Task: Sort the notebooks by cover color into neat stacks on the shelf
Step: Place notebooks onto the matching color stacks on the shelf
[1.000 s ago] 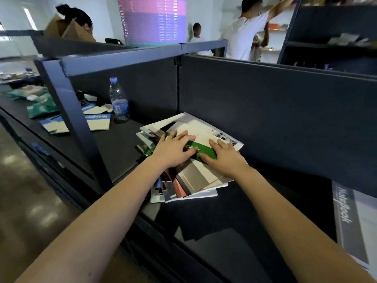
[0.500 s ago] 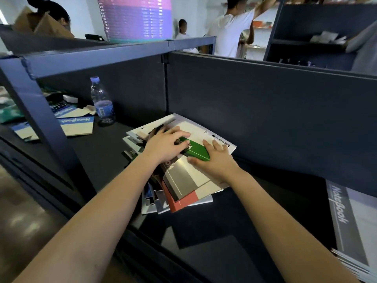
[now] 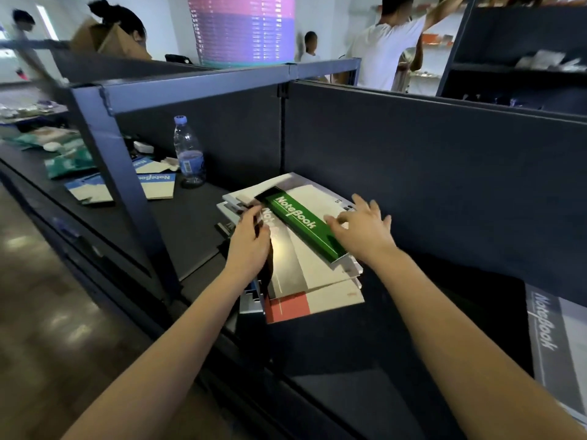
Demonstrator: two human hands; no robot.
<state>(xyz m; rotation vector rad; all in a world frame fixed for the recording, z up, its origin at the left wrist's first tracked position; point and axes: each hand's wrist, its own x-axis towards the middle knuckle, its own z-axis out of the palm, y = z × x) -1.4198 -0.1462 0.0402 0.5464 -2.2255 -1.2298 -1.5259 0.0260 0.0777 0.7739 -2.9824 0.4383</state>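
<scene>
L forearm runs from the lower left of the frame up to ctr. L hand (image 3: 249, 246) sits at the left edge of the pile (image 3: 317, 281), back of hand up. Its fingers (image 3: 263, 237) curl down over that edge and grip it, thumb on top by a grey title band.

R forearm comes up from the lower right. R hand (image 3: 363, 231) is palm down over the pile's right part. Its fingers (image 3: 359, 201) are spread & nearly straight, wrapped round nothing. The thumb tip rests on the green notebook (image 3: 300, 223) beside its band. Can't tell if the palm presses down.

Notebooks, left of frame: two blue notebooks (image 3: 155, 185) w/ cream covers lie flat on the shelf (image 3: 190, 230), partly behind the upright post (image 3: 124, 185). A water bottle (image 3: 189, 152) stands just beside them, on their right.

Ctr of frame: the pile is on the same shelf, near the dark back panel. It's untidy, covers fanned at diff angles. On top is the green notebook, w/ white "NoteBook" on a green band and the rest of the cover pale. It lies diagonally, upper left to lower right. Under it is a cover w/ a shiny grey band. A red notebook (image 3: 287, 308) sticks out at the pile's lower edge.

Far right edge of frame: a grey notebook (image 3: 552, 338) lies flat, well apart from the pile and cut off by the frame.
</scene>
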